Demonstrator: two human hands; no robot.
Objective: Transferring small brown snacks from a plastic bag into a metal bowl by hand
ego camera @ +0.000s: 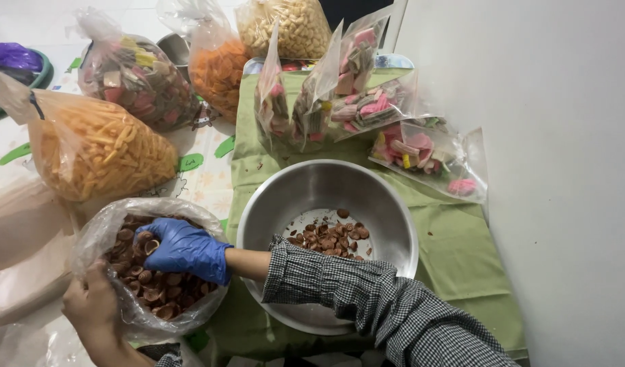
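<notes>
My right hand (183,248), in a blue glove, is down inside the bag (101,231) of brown snacks (159,282) near the counter's front edge, fingers curled shut on a few pieces. My bare left hand (91,306) pinches the bag's rim, fingers closed on the plastic. Just right of the bag stands a steel bowl (326,187) on a green cloth (462,251).

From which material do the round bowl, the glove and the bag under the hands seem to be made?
The bowl looks like brushed stainless steel: grey with soft reflections. The glove on the right hand seems thin nitrile or latex: blue, matte, wrinkled. The bag held by the left hand is clear thin plastic, crinkled and glossy.
</notes>
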